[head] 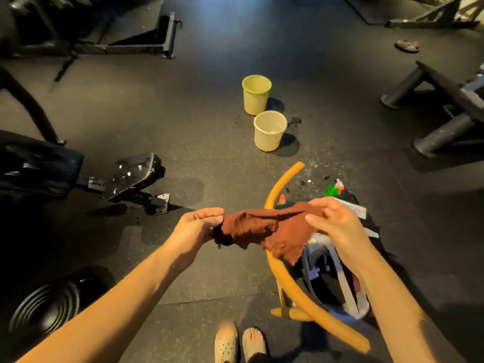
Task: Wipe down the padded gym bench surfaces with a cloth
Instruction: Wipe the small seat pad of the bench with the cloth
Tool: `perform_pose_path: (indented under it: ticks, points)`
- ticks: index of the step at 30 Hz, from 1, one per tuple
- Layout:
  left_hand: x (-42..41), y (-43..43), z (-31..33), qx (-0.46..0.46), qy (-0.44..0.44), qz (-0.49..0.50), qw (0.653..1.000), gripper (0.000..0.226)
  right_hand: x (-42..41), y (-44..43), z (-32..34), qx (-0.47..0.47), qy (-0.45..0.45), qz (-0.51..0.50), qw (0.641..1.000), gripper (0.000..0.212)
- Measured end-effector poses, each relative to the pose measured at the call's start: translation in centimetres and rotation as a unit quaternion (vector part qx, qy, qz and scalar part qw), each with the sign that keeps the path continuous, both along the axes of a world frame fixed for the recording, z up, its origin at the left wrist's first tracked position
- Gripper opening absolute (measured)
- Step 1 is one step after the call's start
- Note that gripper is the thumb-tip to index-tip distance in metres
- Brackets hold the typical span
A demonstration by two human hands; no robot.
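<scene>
A rust-brown cloth (pixel 264 229) is stretched between my two hands at waist height over the dark gym floor. My left hand (pixel 195 226) pinches its left end between thumb and fingers. The cloth's right edge is gripped by my right hand (pixel 334 222), fingers curled over it. A black padded gym bench (pixel 39 166) lies at the left, its smaller glossy seat pad (pixel 136 171) nearer the middle. Both hands are well to the right of the bench and apart from it.
A cleaning caddy with a yellow foam-wrapped handle (pixel 285 279) stands under my right hand, a green spray bottle (pixel 334 189) behind it. Two pale buckets (pixel 269 131) (pixel 256 94) sit ahead. Black weight plates (pixel 49 307) lie lower left; machine frames (pixel 432 113) stand right and rear.
</scene>
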State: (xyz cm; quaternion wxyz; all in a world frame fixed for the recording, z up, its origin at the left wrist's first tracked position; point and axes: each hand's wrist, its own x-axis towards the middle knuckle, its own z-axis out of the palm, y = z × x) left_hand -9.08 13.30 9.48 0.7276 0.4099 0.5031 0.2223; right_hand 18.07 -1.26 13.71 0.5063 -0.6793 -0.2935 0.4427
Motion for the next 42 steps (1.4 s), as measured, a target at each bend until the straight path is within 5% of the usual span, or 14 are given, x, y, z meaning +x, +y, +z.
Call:
perform_pose_path:
  ticks: [7, 14, 20, 27, 31, 35, 36, 39, 40, 42]
  points:
    - [-4.0, -0.8, 4.6, 0.096, 0.065, 0.200, 0.973, 0.022, -1.7, 8.2, 1.3, -0.057, 0.001, 0.035, 0.998, 0.015]
    - [-8.9, -2.2, 6.6, 0.140, 0.123, 0.288, 0.940, 0.017, -5.2, 14.4, 3.4, -0.026, -0.197, 0.163, 0.966, 0.013]
    - [-14.0, -1.0, 7.1, 0.178, 0.219, 0.249, 0.926, 0.018, -9.8, 17.3, 3.4, 0.022, 0.101, 0.172, 0.980, 0.008]
    - [-21.5, 1.4, 6.4, 0.284, 0.330, 0.192, 0.879, 0.008, -16.9, 21.0, 2.8, -0.052, 0.099, 0.279, 0.954, 0.029]
    - [-27.1, 3.1, 5.7, 0.268, 0.311, 0.191, 0.892, 0.011, -22.4, 23.4, 2.3, -0.051, -0.101, 0.309, 0.944, 0.019]
    - [-33.6, 5.4, 6.0, 0.256, 0.264, 0.158, 0.916, 0.007, -26.2, 25.6, 3.6, -0.027, -0.204, 0.339, 0.918, 0.011]
    - [-35.0, 6.1, 6.2, 0.248, 0.212, 0.162, 0.931, 0.010, -26.8, 26.1, 4.1, -0.010, -0.179, 0.354, 0.918, 0.012]
    - [-37.7, 8.0, 6.9, 0.220, 0.072, 0.169, 0.958, 0.019, -29.6, 26.8, 4.6, 0.017, 0.095, 0.337, 0.937, 0.023]
    - [-38.2, 8.9, 6.7, 0.201, 0.058, 0.172, 0.963, 0.021, -30.8, 27.4, 4.1, 0.008, 0.114, 0.320, 0.941, 0.020]
    - [-39.1, 10.8, 6.0, 0.175, 0.088, 0.188, 0.962, 0.027, -33.2, 28.7, 2.7, -0.023, 0.011, 0.292, 0.956, 0.016]
